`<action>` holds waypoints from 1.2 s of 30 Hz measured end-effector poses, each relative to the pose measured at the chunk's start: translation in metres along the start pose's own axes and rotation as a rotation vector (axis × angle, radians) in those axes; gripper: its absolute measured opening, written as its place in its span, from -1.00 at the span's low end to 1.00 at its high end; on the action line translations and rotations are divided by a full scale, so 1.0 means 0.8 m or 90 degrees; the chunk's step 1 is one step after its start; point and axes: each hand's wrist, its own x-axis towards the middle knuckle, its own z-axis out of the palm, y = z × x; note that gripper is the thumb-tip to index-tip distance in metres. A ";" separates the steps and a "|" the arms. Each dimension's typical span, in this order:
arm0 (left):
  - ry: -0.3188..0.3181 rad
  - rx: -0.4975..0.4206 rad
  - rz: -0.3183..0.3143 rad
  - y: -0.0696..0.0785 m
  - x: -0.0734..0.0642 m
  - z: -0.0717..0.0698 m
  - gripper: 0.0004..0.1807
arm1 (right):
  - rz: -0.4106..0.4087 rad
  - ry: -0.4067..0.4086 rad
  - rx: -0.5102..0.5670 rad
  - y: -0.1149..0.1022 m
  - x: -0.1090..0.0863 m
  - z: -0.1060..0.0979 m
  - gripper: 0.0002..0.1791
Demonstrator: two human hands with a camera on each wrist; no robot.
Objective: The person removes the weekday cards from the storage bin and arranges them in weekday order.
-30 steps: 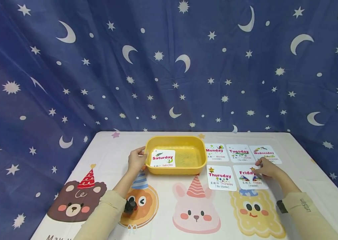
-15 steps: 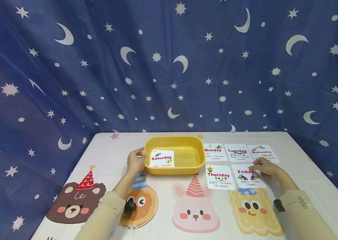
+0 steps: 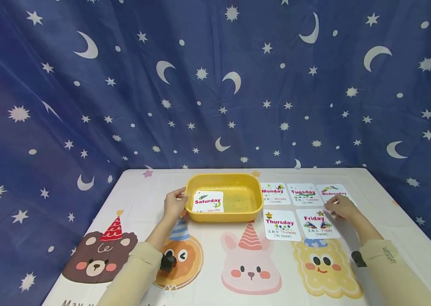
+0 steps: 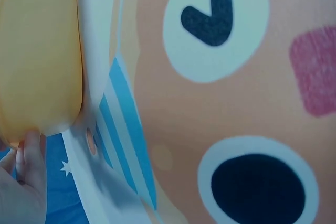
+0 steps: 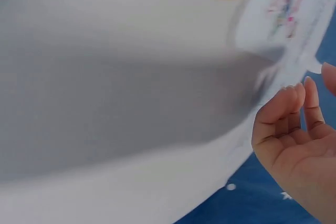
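Progress: five cards lie flat in two rows right of the frame's centre. The upper row reads Monday [image 3: 275, 194], Tuesday [image 3: 305, 194] and Wednesday [image 3: 331, 190]; the lower reads Thursday [image 3: 281, 225] and Friday [image 3: 317, 224]. Judged from this layout, these five are set out in weekday order. Outstanding: the Saturday card [image 3: 207, 202], inside the left part of the yellow tray [image 3: 223, 217] at lower centre. No Sunday card is seen.

Left hand [image 3: 174, 204]: fingers pinch the tray's left end. Right hand [image 3: 342, 207]: in the head view it overlaps the Wednesday card's lower part; fingers bent, thumb apart from them in the wrist view, no held object visible. Contact with the card cannot be confirmed.

Clearances: the tray's right wall meets Monday's left edge in view; touching or merely overlapping cannot be determined. Gaps between cards are narrow. Below Wednesday, right of Friday, the white surface [image 3: 387, 221] is open toward its right edge, though the right forearm crosses part of it. Further room lies left of the tray.
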 end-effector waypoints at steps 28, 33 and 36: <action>0.025 0.021 0.028 0.001 0.002 0.002 -0.58 | -0.319 -0.122 -0.122 -0.246 0.008 0.064 -0.80; 0.022 0.017 0.027 -0.001 0.000 0.004 -0.58 | -0.360 -0.151 -0.114 -0.286 0.008 0.087 -0.84; 0.021 0.014 0.033 -0.003 -0.003 0.003 -0.58 | -0.395 -0.169 -0.111 -0.304 0.008 0.099 -0.86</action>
